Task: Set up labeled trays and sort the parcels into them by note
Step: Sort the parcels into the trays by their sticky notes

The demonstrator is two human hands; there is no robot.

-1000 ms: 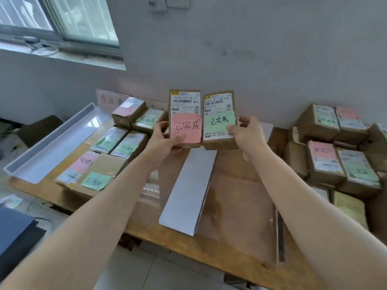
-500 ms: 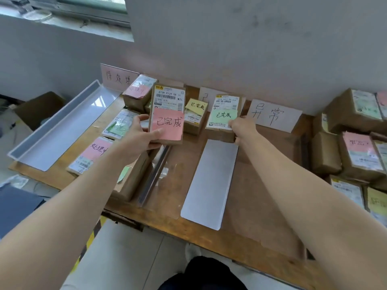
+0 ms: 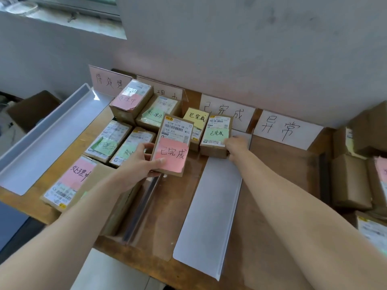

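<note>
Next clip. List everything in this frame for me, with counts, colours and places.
pink-note parcel: one, brown, held over the table centre
green-note parcel: one, brown, before the third sign from the left
yellow-note parcel: one, brown, just left of it
noted parcels: five seen, pink or green notes, table left
unsorted parcels: several, brown, heaped right
signs: four, pale, against the wall
trays: two plain, pale grey, left edge and centre
table: one, brown wood
left hand: grips the pink-note parcel
right hand: holds the green-note parcel

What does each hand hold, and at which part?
Left hand grips the pink-note parcel at its lower left corner. Right hand holds the green-note parcel at its lower right corner.
</note>
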